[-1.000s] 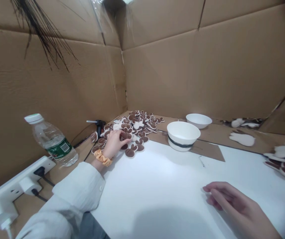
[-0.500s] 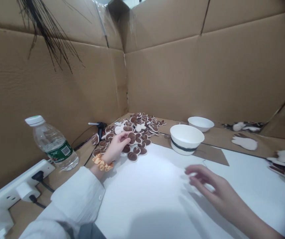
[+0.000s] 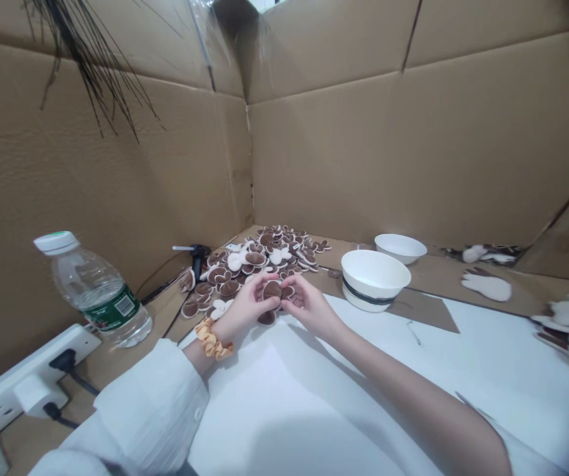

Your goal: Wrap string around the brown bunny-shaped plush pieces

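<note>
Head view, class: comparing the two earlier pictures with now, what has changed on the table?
The right hand moved left and forward across the white sheet, its fingertips now at the edge of the brown piece; whether it grips is unclear. The left hand, holding that piece, shifted slightly right. The bowls and bottle stayed put.

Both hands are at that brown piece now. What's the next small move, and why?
I'd probably draw the brown piece slightly toward the person, over the white surface: the left hand and right hand appear to hold it from opposite sides, and the pile of similar pieces lies close behind it.
</note>
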Available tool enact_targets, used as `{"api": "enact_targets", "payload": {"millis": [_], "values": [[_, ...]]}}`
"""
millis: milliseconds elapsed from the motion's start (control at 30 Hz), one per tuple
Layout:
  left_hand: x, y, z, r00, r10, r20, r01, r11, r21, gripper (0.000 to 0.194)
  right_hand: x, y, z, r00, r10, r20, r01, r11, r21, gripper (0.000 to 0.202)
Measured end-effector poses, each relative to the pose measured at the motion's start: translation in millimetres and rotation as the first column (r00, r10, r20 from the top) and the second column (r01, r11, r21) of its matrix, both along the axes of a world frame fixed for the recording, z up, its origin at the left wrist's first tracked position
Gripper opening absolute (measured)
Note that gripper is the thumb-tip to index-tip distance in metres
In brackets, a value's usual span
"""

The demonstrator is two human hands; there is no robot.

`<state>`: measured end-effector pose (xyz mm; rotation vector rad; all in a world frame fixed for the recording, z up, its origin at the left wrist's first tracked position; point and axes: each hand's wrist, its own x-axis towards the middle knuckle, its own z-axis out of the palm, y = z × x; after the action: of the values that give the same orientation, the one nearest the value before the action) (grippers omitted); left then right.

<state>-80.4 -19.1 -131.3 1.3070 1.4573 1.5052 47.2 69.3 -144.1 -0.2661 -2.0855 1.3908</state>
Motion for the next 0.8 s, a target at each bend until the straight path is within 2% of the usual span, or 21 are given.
{"api": "enact_targets", "payload": {"millis": [167, 333, 600, 700, 800], "values": [[3, 2, -10.1, 0.987, 0.043, 0.156, -0.037, 0.999, -0.040, 0.043, 3, -7, -2.6, 0.998, -0.055, 0.041, 0.052, 0.997, 0.057, 0.019], [1, 2, -12.0, 0.964, 0.091, 0.249, -0.080, 0.995, -0.053, 0.037, 3, -9, -7.1, 0.998, -0.054, 0.019, 0.054, 0.998, 0.022, 0.016], [-2, 0, -9.7, 0.984, 0.169, 0.064, -0.167, 0.986, -0.030, 0.030, 6, -10, -12.0, 1.000, -0.007, -0.017, 0.004, 0.986, -0.169, 0.014], [-6, -2, -3.2, 0.990, 0.138, 0.006, -0.138, 0.989, -0.045, 0.025, 6, -7, -13.6, 0.999, -0.014, -0.050, 0.002, 0.972, -0.235, 0.015], [-10, -5, 1.2, 0.996, 0.045, -0.076, -0.048, 0.998, -0.041, 0.022, 6, -4, -15.0, 0.997, -0.036, -0.065, 0.019, 0.967, -0.255, 0.016]]}}
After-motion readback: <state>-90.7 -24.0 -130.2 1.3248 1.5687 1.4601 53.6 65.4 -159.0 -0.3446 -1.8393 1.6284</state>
